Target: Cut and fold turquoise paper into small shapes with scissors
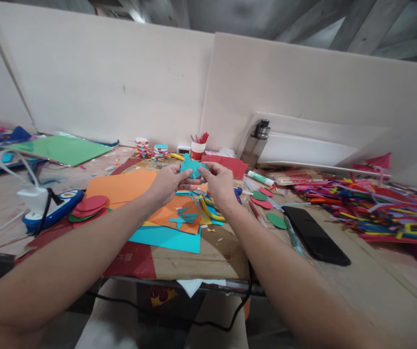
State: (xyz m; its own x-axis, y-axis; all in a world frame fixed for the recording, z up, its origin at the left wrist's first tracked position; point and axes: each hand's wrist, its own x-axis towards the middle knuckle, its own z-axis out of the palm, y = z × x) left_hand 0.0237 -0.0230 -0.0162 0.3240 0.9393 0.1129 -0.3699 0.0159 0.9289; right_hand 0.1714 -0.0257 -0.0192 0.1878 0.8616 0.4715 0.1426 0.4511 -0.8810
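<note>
A turquoise paper cutout (191, 167) with a jagged outline is held up over the middle of the table. My left hand (168, 184) pinches its left side, fingers behind it. On its right edge, my right hand (218, 178) grips with thumb and fingertips. Below them, small turquoise paper scraps (184, 217) lie on orange paper (121, 186), which overlaps a turquoise sheet (168, 238). Yellow-handled scissors (208, 211) rest just under my right hand, partly hidden by it.
A black phone (315, 235), a glue stick (261, 178) and colourful pipe cleaners (375, 208) lie on the right. A bottle (254, 145) leans at the back near a paper cup (198, 148) of red sticks. On the left are a blue-and-white power strip (54, 211) and red paper circles (90, 206).
</note>
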